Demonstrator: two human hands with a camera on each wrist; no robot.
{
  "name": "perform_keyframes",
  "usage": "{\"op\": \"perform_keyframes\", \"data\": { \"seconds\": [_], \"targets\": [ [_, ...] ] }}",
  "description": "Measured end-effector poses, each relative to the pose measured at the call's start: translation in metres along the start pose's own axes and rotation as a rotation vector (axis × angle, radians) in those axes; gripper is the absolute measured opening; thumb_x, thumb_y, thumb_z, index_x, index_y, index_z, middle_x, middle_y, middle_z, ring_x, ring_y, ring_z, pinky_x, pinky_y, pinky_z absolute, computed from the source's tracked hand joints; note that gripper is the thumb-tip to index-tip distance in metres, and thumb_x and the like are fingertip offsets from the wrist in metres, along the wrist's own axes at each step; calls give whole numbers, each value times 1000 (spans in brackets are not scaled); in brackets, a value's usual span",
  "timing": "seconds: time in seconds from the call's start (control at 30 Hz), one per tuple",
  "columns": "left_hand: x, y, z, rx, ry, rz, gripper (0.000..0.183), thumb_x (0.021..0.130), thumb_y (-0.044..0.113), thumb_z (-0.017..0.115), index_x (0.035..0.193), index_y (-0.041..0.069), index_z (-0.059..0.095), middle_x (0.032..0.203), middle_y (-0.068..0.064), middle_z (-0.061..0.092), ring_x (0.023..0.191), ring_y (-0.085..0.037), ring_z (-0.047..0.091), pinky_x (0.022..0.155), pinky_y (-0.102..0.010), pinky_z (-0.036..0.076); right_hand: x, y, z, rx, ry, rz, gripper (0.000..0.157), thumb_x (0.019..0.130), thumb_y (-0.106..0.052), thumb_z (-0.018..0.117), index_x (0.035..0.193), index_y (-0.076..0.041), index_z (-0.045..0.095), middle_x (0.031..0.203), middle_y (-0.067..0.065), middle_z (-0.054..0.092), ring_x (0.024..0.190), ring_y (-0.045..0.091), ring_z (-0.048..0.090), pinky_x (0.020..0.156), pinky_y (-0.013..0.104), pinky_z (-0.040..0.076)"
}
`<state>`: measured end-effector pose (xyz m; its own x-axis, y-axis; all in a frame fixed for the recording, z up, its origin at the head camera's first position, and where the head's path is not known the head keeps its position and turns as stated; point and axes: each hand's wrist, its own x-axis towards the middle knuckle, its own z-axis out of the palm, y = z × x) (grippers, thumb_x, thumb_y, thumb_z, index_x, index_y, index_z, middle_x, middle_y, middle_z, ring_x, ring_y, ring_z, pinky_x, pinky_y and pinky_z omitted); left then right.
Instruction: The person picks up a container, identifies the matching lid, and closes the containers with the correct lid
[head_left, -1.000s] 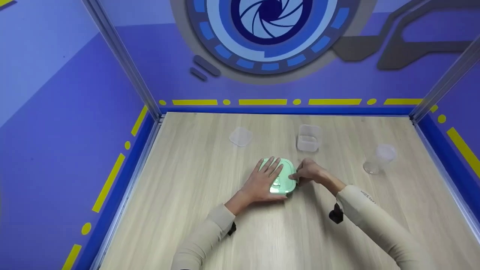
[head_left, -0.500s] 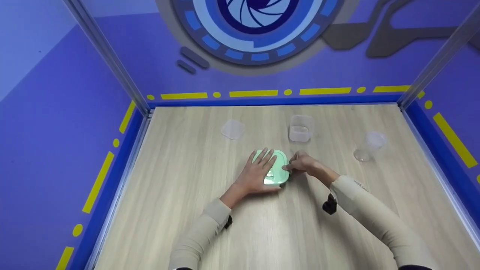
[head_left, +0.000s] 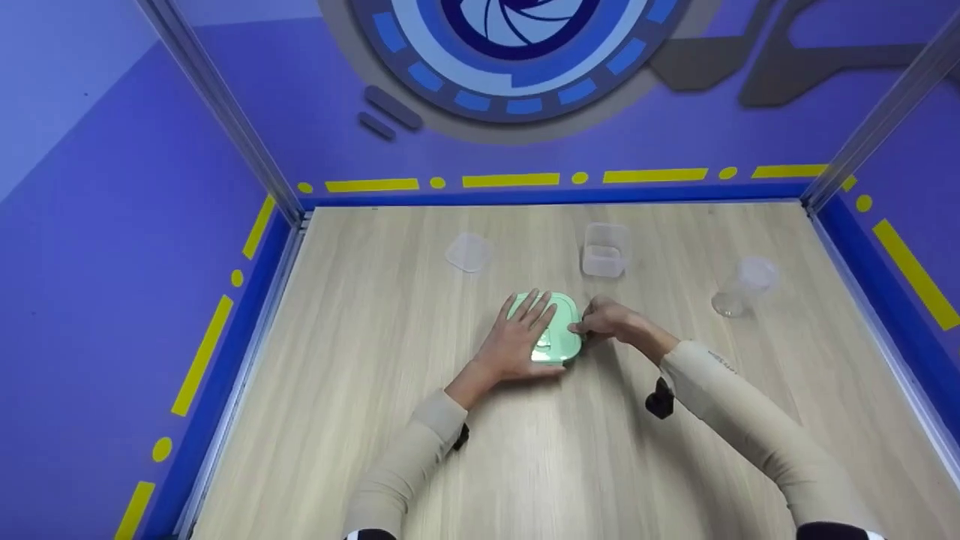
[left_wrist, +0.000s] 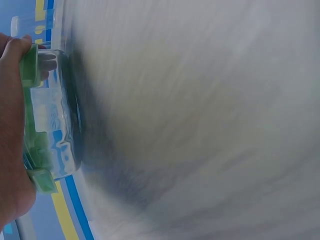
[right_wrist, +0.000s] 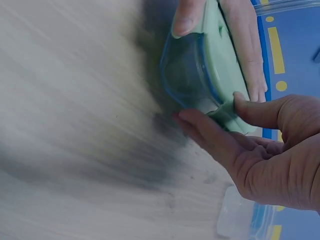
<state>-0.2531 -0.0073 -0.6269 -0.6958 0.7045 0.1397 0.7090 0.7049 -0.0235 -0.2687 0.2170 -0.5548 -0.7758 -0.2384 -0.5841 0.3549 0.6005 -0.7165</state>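
A glass food container with a light green lid (head_left: pixel 561 339) stands on the wooden table in front of me. My left hand (head_left: pixel 510 346) lies across the lid from the left, fingers straight and spread, with its thumb along the near edge. On the right side, my right hand (head_left: pixel 609 319) pinches the lid's edge. The right wrist view shows its thumb on top of a green side clip (right_wrist: pixel 227 116) and its fingers under it, beside the clear glass body (right_wrist: pixel 185 70). In the left wrist view, green clips (left_wrist: pixel 42 181) hang down over the glass wall.
Behind the container, a translucent square lid (head_left: pixel 469 253) lies flat at left, and a clear plastic box (head_left: pixel 604 259) stands farther right. A clear round jar (head_left: pixel 729 302) with a whitish top (head_left: pixel 756 274) is at the right. Blue walls (head_left: pixel 217 225) enclose the table's sides and back.
The head view has shifted slightly. Both hands keep their places on the container, the left flat on the lid and the right at its right edge.
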Motion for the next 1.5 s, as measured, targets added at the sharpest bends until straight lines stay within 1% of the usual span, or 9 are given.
{"op": "perform_keyframes", "data": {
  "seconds": [0.23,0.63,0.83,0.93,1.03,1.13,1.23,1.3,1.5],
  "targets": [
    [2,1,0,2,-1,-15,111,84,87,45,164,15,22,173,-7,18,160,-28,17,128,-54,19,2,-5,-4,-22,-27,16,20,96,-8,69,79,1,66,71,4,71,73,15,72,91,44,61],
    [1,-1,1,25,5,-7,111,84,88,45,164,14,22,172,-7,19,160,-27,17,128,-54,19,4,-7,-10,-25,-66,25,22,96,-10,71,77,2,66,67,4,70,70,13,73,81,36,63],
    [-1,-2,-3,36,-39,-13,112,85,88,43,165,15,17,173,-7,14,161,-27,13,129,-52,17,-5,-15,2,-213,35,-15,21,96,-13,70,87,6,69,75,11,73,68,13,70,72,33,63],
    [0,-2,-5,14,-68,-11,112,85,88,42,165,15,14,174,-7,12,161,-27,10,130,-52,15,-10,-20,9,-383,114,-62,24,95,-13,71,76,0,65,64,6,65,57,9,58,53,22,51],
    [1,-3,-6,7,-67,-18,112,85,88,43,165,15,15,174,-6,12,162,-26,10,130,-51,14,-11,-26,13,-479,148,-108,29,95,-11,69,69,-7,56,57,1,55,51,10,50,46,19,39],
    [4,-4,-4,14,-49,-15,112,85,88,43,165,14,18,173,-7,15,161,-27,12,130,-51,15,-9,-26,11,-410,136,-100,28,94,-13,72,70,-8,58,58,5,62,53,12,59,50,23,51],
    [4,-2,-1,12,-34,-4,112,84,88,44,165,14,20,173,-8,16,161,-28,14,129,-52,16,-8,-21,7,-286,99,-58,24,92,-16,77,78,-2,64,68,13,72,62,17,71,65,34,63],
    [3,-1,0,7,-19,3,112,84,88,45,164,13,21,172,-8,18,160,-28,16,129,-53,18,-6,-18,5,-213,76,-36,24,91,-17,78,85,3,67,73,17,75,66,19,74,72,38,64],
    [-1,0,1,24,41,5,111,83,87,47,163,13,27,171,-9,23,159,-28,21,127,-54,23,-2,-9,3,-116,51,-49,29,91,-16,79,93,13,73,76,20,76,64,16,74,68,33,64]
  ]
}}
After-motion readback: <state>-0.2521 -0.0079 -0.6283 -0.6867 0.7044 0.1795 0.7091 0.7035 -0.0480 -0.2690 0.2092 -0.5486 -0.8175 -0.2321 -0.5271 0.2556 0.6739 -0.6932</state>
